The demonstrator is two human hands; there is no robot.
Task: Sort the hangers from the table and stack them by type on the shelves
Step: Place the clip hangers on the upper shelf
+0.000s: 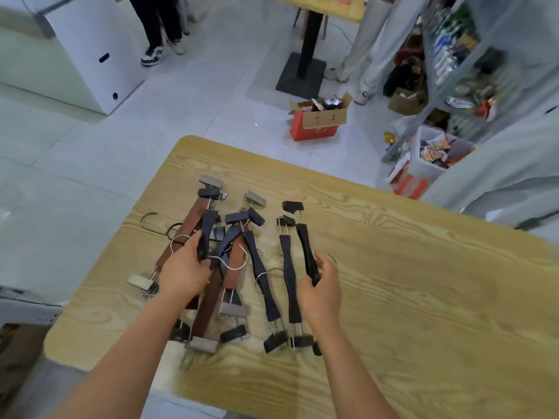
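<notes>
Both left hand (184,273) and right hand (320,288) curl fingers (326,264) round black hangers (305,246).

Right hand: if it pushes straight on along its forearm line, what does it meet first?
Apart from the black hanger that the right hand grips, which runs ahead along that line, nothing: past its far clip lies bare table up to the edge. Height is unclear.

On the table (423,282), dark hangers (289,276) and brown hangers (193,220) lie lengthwise
</notes>
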